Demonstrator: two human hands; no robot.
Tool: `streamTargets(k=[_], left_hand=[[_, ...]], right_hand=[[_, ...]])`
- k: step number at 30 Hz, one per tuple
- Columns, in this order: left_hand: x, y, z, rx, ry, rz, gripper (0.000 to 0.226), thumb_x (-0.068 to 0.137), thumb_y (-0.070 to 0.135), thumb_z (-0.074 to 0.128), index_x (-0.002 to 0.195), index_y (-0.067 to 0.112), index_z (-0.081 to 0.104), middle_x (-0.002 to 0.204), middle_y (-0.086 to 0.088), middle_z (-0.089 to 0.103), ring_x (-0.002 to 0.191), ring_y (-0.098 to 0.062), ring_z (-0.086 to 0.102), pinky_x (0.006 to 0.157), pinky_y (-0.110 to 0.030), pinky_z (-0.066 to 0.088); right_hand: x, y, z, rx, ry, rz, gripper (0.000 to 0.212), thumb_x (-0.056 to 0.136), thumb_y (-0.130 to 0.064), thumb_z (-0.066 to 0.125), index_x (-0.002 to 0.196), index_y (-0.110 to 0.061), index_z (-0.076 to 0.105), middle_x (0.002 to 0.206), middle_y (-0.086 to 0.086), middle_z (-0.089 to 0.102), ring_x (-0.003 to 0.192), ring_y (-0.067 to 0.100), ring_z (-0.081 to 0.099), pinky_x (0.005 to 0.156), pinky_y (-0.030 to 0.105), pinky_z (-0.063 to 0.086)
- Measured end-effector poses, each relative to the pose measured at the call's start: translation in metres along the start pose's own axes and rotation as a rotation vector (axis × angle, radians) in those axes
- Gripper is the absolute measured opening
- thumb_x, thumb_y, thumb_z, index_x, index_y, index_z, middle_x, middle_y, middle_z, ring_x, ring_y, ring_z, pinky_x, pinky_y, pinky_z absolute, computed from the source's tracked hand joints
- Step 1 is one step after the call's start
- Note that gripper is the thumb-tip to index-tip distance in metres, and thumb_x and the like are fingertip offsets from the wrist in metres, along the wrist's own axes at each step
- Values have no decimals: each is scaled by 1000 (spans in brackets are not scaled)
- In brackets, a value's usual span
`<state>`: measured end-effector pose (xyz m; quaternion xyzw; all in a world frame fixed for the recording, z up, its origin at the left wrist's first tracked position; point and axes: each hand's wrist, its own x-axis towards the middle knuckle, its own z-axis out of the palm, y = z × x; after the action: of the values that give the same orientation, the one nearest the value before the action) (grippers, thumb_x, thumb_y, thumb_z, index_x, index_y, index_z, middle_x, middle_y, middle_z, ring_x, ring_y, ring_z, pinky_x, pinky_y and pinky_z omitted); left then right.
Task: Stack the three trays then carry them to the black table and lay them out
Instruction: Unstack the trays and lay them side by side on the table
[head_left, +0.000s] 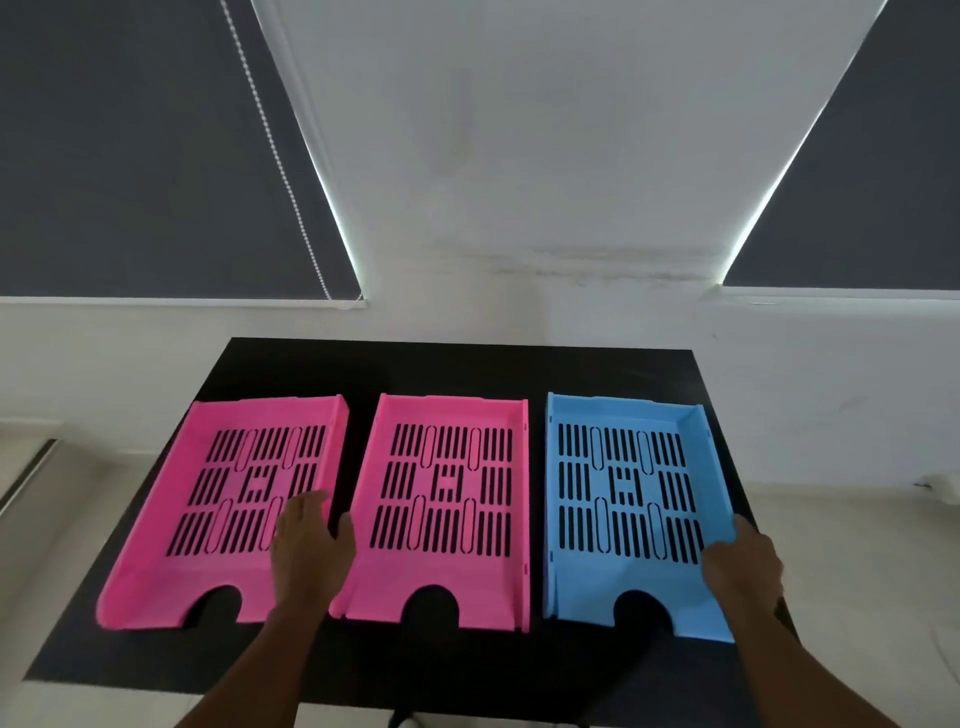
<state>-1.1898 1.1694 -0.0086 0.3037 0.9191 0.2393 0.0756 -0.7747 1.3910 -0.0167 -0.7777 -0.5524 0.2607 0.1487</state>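
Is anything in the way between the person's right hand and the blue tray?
No. The right hand already rests on the blue tray at its right wall, with nothing visible between them. The left hand rests on the left pink tray.

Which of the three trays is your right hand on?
The blue tray, at the right end of the row on the black table. The right hand rests on its right wall; the other two trays are pink.

two pink trays (223, 519) (447, 519), one blue tray (628, 519), two hands (306, 551) (743, 566)
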Motion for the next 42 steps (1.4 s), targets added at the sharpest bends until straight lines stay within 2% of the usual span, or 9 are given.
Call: streamTargets(k=[4,18,25,28,30,32,34,39,42], left_hand=[[11,-20,-8,-13,-118,-134,58,89,30,67,136,6,44,137,-17,48,118,-36,54,94,-60,51],[31,-21,11,-206,-339,-169,87,91,39,64,156,9,14,156,-19,31,130,-43,50,98,-63,49],[38,-18,12,-241,-418,-108,66,91,41,62,142,7,39,141,-20,51,123,-39,57,95,-60,53],[36,-15,10,-229,-421,-85,69,93,40,61,148,9,34,148,-16,45,131,-36,50,104,-59,47],[36,-14,8,-236,-417,-82,67,94,36,62,149,10,35,149,-15,45,131,-35,51,106,-59,45],[35,-15,8,-242,-418,-68,63,95,33,61,148,11,37,149,-14,47,130,-34,53,107,-57,44],[35,-17,7,-235,-424,-43,60,96,32,60,148,13,38,150,-13,47,129,-32,54,108,-55,43],[33,-15,8,-261,-443,-10,54,97,27,58,147,13,41,148,-12,50,127,-30,57,107,-52,45],[34,-14,7,-250,-436,-11,54,97,27,59,146,12,42,148,-12,51,128,-30,56,109,-53,44]], right_hand=[[-15,-16,17,-108,112,-12,56,88,-12,59,140,2,44,140,29,48,132,46,40,110,60,33],[-86,-97,98,188,-315,-279,60,99,-39,54,151,-12,38,156,11,40,143,27,41,117,48,35],[-96,-104,111,214,-369,-300,53,102,-28,51,152,-11,39,156,10,42,144,26,39,118,42,32],[-92,-102,111,208,-369,-303,51,104,-22,48,152,-9,39,151,13,49,131,19,55,110,36,40],[-91,-102,112,209,-376,-279,50,104,-20,47,152,-9,37,121,12,67,77,-8,62,80,17,50],[-92,-100,115,236,-348,-257,49,104,-17,47,152,-11,38,80,-6,60,40,-3,48,49,8,43],[-94,-101,116,229,-331,-275,48,103,-15,48,150,-12,40,74,-4,63,41,3,48,44,14,45],[-105,-105,119,201,-350,-329,49,103,-23,51,149,-12,43,110,15,73,90,28,73,76,25,58],[-110,-104,122,242,-365,-316,54,99,-23,58,149,-12,42,84,-2,66,53,1,60,52,11,52]])
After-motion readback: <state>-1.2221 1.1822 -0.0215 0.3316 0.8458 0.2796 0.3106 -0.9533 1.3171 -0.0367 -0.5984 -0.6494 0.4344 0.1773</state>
